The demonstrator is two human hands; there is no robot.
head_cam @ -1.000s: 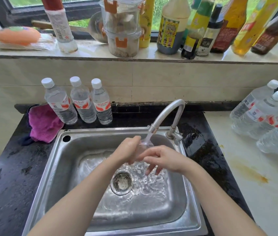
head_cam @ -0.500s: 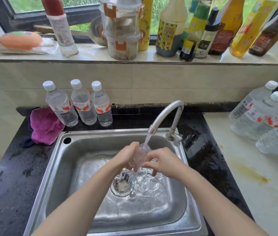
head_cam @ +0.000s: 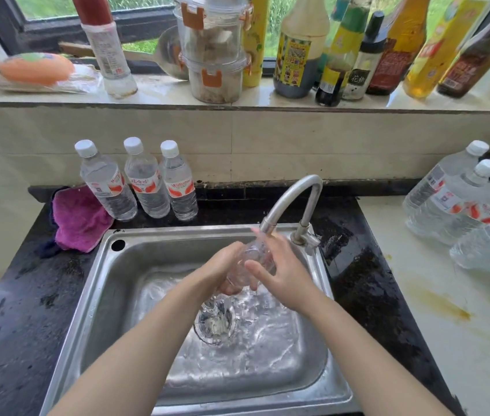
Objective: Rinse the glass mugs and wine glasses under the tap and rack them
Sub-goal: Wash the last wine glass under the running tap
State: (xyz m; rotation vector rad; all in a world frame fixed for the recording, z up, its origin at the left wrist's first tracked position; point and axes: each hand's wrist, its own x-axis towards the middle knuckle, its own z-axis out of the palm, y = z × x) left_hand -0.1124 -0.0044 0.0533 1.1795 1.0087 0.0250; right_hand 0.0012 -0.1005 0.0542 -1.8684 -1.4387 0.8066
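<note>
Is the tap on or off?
On: water spills off the glass held under the tap and churns in the sink.

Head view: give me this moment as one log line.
step: rinsing | glass under tap | left hand, right hand: both holding glass | over sink | rack: not in view
</note>
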